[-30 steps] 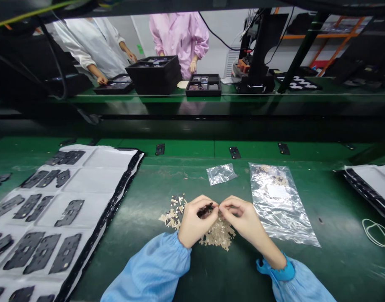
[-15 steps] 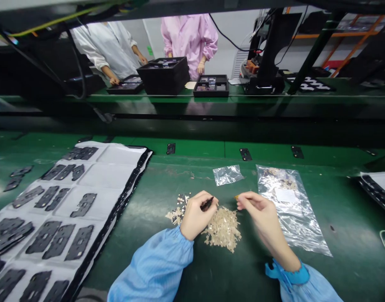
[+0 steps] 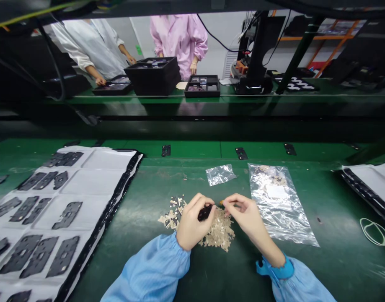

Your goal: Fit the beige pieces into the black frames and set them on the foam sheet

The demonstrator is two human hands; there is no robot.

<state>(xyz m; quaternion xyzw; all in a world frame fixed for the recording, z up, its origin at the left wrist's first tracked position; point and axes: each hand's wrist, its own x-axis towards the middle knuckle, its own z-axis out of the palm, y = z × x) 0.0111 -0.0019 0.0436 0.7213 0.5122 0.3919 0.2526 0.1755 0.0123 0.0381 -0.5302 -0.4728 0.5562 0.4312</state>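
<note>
My left hand (image 3: 194, 222) is closed around a small black plastic part (image 3: 205, 213), mostly covered by the fingers. Close to its right, my right hand (image 3: 242, 212) pinches a tiny orange-yellow piece (image 3: 222, 202) at the fingertips; its exact kind is too small to tell. Below and between both hands lies a heap of small beige flat pieces (image 3: 218, 235). A looser scatter of beige and black bits (image 3: 171, 218) lies just left of my left hand.
A white tray (image 3: 93, 178) with several black plastic parts (image 3: 68, 214) stands at left. A small clear bag (image 3: 220, 174) and a larger one (image 3: 293, 222) lie beyond and right of my hands. Two people work behind black boxes (image 3: 153, 77) across the bench. A rubber band (image 3: 373, 232) lies far right.
My right hand has come leftward, closer to my left hand, with the orange-yellow piece. My left hand has turned, showing more of the black part. The whole view has shifted slightly.
</note>
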